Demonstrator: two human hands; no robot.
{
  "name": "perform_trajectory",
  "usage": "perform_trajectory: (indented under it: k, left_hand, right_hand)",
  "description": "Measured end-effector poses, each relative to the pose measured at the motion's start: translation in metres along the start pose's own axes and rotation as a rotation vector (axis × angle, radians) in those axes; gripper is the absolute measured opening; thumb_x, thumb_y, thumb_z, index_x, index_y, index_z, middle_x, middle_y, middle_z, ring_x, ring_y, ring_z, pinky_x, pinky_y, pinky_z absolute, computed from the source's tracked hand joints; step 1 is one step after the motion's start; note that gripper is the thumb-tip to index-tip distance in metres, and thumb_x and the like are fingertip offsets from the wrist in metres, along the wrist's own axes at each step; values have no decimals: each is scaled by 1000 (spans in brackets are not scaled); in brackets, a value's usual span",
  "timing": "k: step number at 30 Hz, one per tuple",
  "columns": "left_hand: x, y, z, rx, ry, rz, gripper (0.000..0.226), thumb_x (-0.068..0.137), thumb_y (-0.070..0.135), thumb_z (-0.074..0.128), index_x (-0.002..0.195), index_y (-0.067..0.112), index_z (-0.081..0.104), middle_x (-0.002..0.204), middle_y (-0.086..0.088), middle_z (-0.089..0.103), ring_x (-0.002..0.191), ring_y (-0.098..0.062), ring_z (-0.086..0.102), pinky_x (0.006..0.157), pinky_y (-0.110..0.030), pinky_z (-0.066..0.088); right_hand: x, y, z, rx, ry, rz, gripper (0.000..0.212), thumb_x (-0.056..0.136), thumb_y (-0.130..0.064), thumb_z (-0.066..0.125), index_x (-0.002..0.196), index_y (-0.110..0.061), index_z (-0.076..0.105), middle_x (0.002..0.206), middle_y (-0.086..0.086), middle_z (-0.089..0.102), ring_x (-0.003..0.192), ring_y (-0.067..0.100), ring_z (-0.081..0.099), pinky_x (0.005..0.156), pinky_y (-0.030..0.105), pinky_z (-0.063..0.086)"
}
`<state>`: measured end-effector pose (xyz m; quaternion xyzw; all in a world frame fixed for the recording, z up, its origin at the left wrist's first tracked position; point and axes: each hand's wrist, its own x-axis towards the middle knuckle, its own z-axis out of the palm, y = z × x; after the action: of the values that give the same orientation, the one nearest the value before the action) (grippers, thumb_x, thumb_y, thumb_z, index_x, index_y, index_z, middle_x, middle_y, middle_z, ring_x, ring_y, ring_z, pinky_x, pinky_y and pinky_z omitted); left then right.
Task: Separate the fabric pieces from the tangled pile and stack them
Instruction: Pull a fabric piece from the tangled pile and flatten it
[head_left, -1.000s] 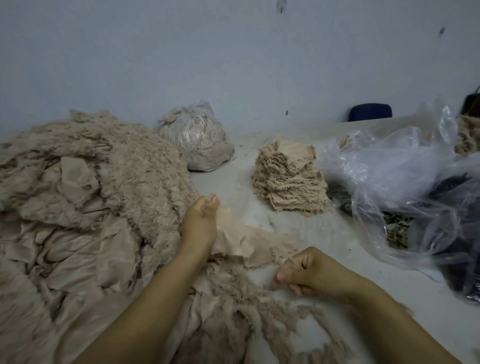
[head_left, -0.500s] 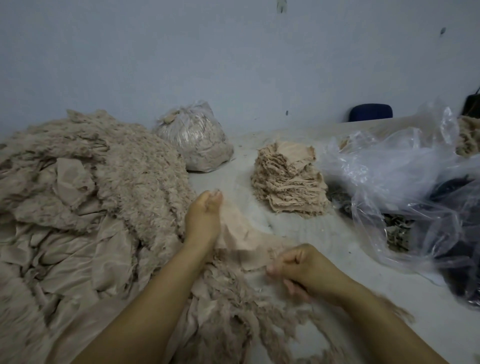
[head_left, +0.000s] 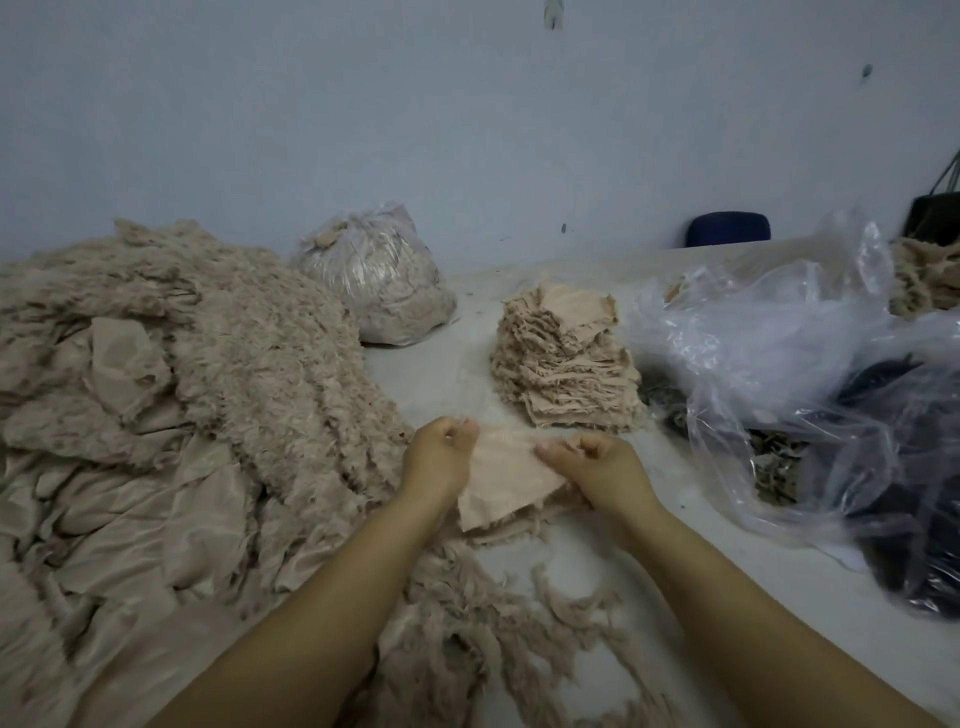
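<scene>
Both hands are up over the middle of the pale desk (head_left: 597, 561), each pinching a top corner of one small beige fabric piece (head_left: 504, 480). The left hand (head_left: 439, 460) has its fingers curled in and grips the left corner; the right hand (head_left: 597, 467) is likewise curled, thumb and fingers clamped on the right corner. The piece hangs between them — flat, roughly fan-shaped, with a frayed lower edge that reaches down to the loose scraps below it.

To the left sprawls the tangled pile (head_left: 171, 415), a big heap of the same beige cloth, fuzzy and frayed on top, smoother and crumpled toward the near edge. Ragged strands from it trail across the desk under the forearms.

Just beyond the hands, a little to the right, stands the stack (head_left: 563, 366) of sorted pieces, layered unevenly with frayed edges showing on every side. The held piece is near it but apart from it.

Behind the pile, against the wall (head_left: 467, 130), sits a tied clear bag of scraps (head_left: 376, 280). On the right lies crumpled clear plastic sheeting (head_left: 769, 343) over some dark material, and at the far right edge another beige heap (head_left: 924, 280) shows partly. A dark blue rounded object (head_left: 727, 229) sits behind the desk's far edge.
</scene>
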<state>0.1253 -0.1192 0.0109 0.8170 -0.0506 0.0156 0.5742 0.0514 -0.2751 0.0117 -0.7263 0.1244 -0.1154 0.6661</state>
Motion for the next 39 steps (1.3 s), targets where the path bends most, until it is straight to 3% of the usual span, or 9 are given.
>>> perform_trajectory:
  k: [3,6,11,16,20,26,30,33,39]
  left_hand:
    - [-1,-3,-16,180,-56,-20,38,96,34,51,124,8,49,111,-10,55,100,-26,57,87,-34,47]
    - [-24,-3,-64,259,-251,337,26,90,40,59,114,31,56,110,8,58,101,-7,57,84,-19,42]
    - [-70,-46,-110,699,-725,585,44,85,55,57,123,33,56,143,29,23,137,12,11,107,-6,11]
    - [-75,-60,-93,337,-385,368,22,98,17,48,104,7,67,113,4,62,108,-7,54,93,-18,38]
    - [-82,-43,-79,92,-341,373,35,96,20,48,62,25,43,56,13,45,51,2,39,55,-17,30]
    - [-83,-27,-63,7,-298,446,32,93,26,51,63,20,44,56,11,42,52,-1,36,55,-19,31]
    - [-71,-15,-69,-57,-291,272,38,93,33,49,63,11,50,57,0,51,52,-10,47,62,-32,38]
    - [-67,-7,-60,-216,-405,101,36,89,41,55,74,13,70,73,-2,69,67,-13,65,64,-24,50]
    - [-55,3,-40,-279,-301,61,31,90,19,62,59,20,67,67,-6,62,65,-20,57,59,-26,45]
  right_hand:
    - [5,2,1,-442,57,-44,28,82,-37,73,93,-13,64,80,2,63,79,21,63,69,33,49]
    - [-21,1,4,-392,147,-327,10,85,-38,67,84,-31,60,68,-8,56,66,2,53,58,19,38]
    - [-77,33,15,-729,-729,-583,28,85,-53,63,108,-38,65,113,-6,52,105,6,48,91,19,39]
    - [-83,29,-6,-596,-621,-452,16,90,-25,66,82,-11,65,89,0,56,81,7,52,77,27,42]
    - [-87,13,-2,-504,-449,-415,31,82,-49,66,84,-18,65,93,-4,60,88,6,54,78,18,42]
    - [-77,2,44,-371,-238,-301,26,88,-26,67,68,-22,51,65,-8,55,65,5,52,72,25,46]
    - [-61,1,36,-64,-183,-53,43,99,-16,49,56,-10,52,75,-1,70,102,-5,56,87,-1,35]
    - [-58,2,36,144,-291,34,48,98,-16,47,58,-13,73,56,-14,66,62,-16,61,59,3,46]
    - [-46,-4,33,207,-303,85,55,80,-53,63,110,-7,65,111,13,66,103,22,65,86,34,50]
